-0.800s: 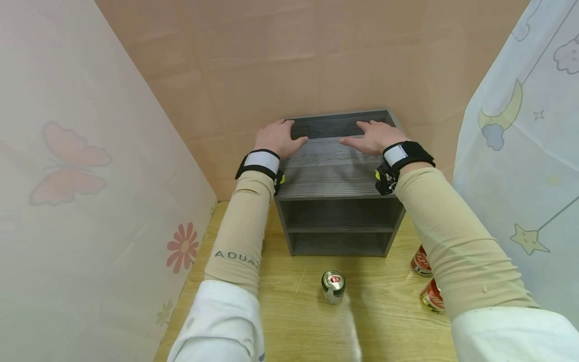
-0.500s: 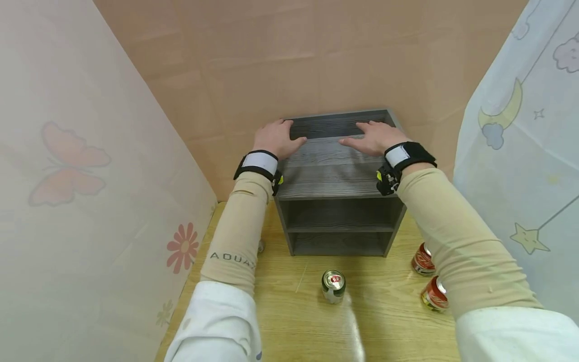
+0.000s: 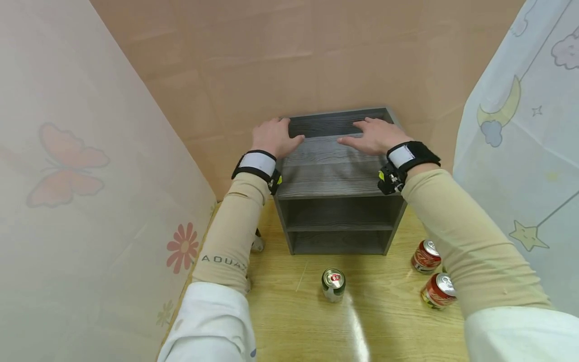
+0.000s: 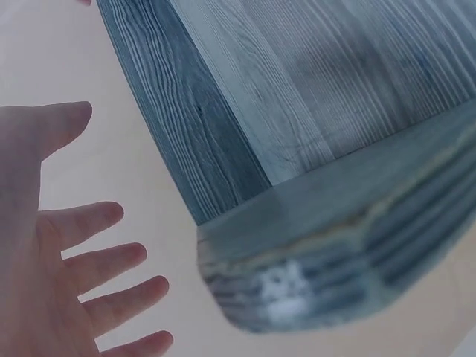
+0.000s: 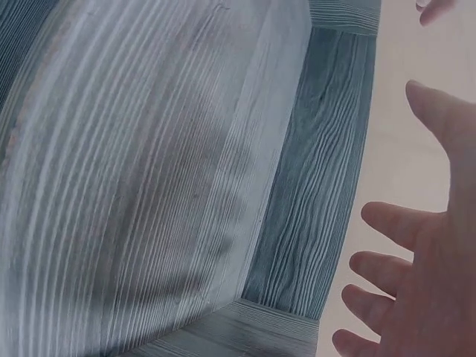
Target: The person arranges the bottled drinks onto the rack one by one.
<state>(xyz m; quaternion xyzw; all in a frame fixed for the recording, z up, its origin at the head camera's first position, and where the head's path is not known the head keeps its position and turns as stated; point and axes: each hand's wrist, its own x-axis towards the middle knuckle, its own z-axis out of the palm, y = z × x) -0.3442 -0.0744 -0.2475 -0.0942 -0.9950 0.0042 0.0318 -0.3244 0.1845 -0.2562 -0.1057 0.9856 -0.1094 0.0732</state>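
A grey wood-grain shelf unit [image 3: 334, 176] with a raised back rim stands against the back wall. My left hand [image 3: 276, 138] is above its top left side, fingers spread and holding nothing. Over the top right side is my right hand [image 3: 376, 137], also with spread fingers and nothing in it. Both wrist views show a gap between the fingers of the left hand [image 4: 97, 260] and right hand [image 5: 416, 268] and the shelf's edges in the picture. In front of the unit, a green-and-silver can [image 3: 333, 285] stands upright on the table.
Two red cans [image 3: 426, 257] stand at the right beside my right forearm, with something partly hidden behind them. A small pale object [image 3: 258, 244] shows past my left forearm. Patterned white sheets [image 3: 113, 201] flank the wooden table [image 3: 303, 327] on both sides.
Both forearms have shifted slightly outward, uncovering more of the red cans on the right and the pale object on the left. The hands stay nearly in place; the shelf and the green-and-silver can stay put.
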